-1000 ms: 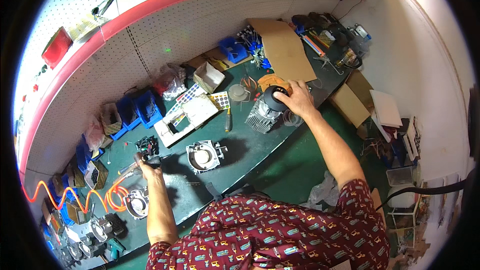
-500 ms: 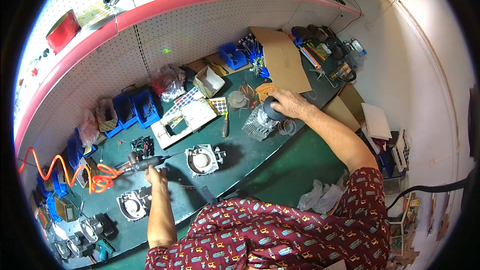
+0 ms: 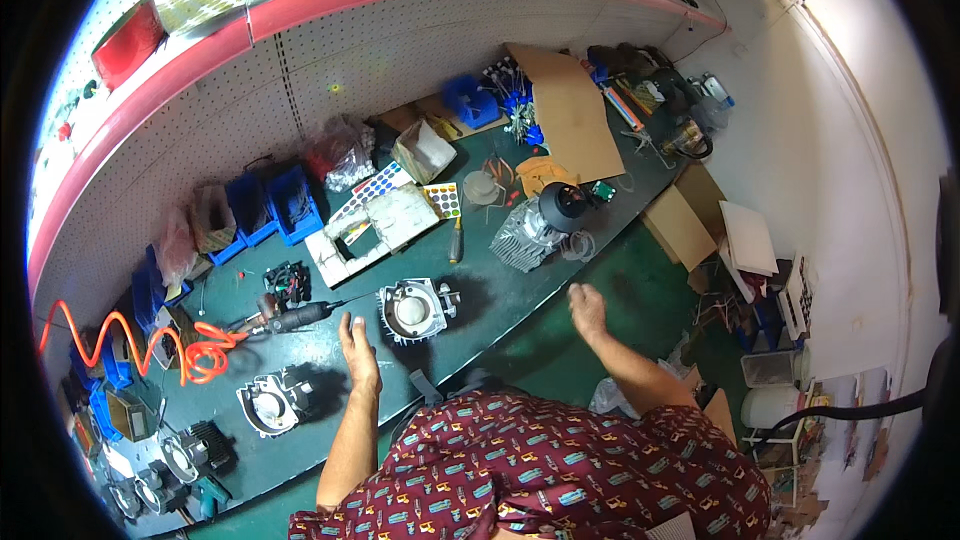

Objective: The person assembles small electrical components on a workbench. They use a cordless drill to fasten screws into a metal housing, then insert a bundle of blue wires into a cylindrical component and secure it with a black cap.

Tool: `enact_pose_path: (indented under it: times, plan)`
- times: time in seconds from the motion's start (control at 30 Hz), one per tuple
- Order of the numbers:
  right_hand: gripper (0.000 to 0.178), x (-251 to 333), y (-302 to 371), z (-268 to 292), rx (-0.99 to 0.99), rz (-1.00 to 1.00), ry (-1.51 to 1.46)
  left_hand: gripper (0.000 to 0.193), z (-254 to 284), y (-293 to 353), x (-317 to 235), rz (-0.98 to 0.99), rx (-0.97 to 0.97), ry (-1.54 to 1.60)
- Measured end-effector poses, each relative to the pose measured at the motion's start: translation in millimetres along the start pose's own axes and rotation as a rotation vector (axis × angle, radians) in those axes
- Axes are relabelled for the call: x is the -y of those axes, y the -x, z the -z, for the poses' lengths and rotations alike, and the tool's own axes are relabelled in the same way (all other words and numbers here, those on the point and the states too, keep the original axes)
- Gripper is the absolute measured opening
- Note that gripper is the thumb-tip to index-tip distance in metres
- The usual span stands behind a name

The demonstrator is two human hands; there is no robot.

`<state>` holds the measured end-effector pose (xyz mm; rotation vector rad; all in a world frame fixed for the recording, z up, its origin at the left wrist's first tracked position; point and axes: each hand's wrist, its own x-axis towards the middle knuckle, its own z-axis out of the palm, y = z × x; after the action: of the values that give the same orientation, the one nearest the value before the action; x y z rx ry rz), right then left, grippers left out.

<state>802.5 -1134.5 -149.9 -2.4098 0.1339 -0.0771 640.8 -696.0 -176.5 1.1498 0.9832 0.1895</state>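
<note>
Stretched fingers show on my left hand (image 3: 361,358), which is open and empty beside a light metal engine housing (image 3: 412,310) with a round pale centre. Just left of that hand an air screwdriver (image 3: 300,317) lies on the bench, its long thin bit pointing at the housing. My right hand (image 3: 588,312) hangs off the bench's front edge, fingers curled in, with nothing visible in them. Farther off stands a finned metal cylinder part (image 3: 522,237) with a black round cap (image 3: 563,206) on top. Another metal housing (image 3: 268,406) lies to the left of my left forearm.
Blue bins (image 3: 291,204) line the back of the green bench (image 3: 500,305). A white foam frame (image 3: 400,218), a screwdriver (image 3: 456,241) and a cardboard sheet (image 3: 572,120) lie on it. An orange coiled hose (image 3: 205,360) trails at left. More housings (image 3: 185,455) stand at far left.
My right hand has let go of the black cap and drawn back toward me. My left hand has come off the air screwdriver and shifted right, toward the housing.
</note>
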Motion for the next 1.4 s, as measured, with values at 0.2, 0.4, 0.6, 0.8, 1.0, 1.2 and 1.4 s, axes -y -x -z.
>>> enact_pose_path:
  times: [0.2, 0.4, 0.6, 0.8, 1.0, 1.2, 1.4]
  plan:
    - [0.038, -93.4, 103.3, -20.5, 0.726, 0.123, 0.51, 0.097, -27.8, 5.5, -14.7, -0.115, 0.259, -0.147]
    - [0.033, -64.8, 102.1, -39.5, 0.587, 0.179, 0.234, 0.084, -35.9, -7.9, 7.9, -0.155, 0.27, -0.196]
    - [0.025, -34.8, 26.2, -42.3, 0.468, 0.099, -0.059, 0.064, -32.5, -24.3, 37.0, -0.18, 0.142, -0.18]
    - [0.039, 16.3, -53.5, -24.4, 1.135, -0.53, -0.76, 0.046, -50.6, 11.7, 8.4, -0.008, 0.016, -0.024]
    - [0.054, -8.3, -98.1, -35.7, 1.422, -0.385, -0.449, 0.034, -54.2, 39.5, 21.9, 0.044, -0.261, -0.006]
    - [0.024, -165.4, -98.1, -61.0, 1.135, 0.244, -0.129, 0.019, -83.0, 56.9, 14.8, -0.008, -0.431, 0.113]
    - [0.031, -285.6, -113.2, -52.5, 1.021, 0.451, 0.394, 0.024, -47.2, 61.6, 30.9, 0.012, -0.42, 0.095]
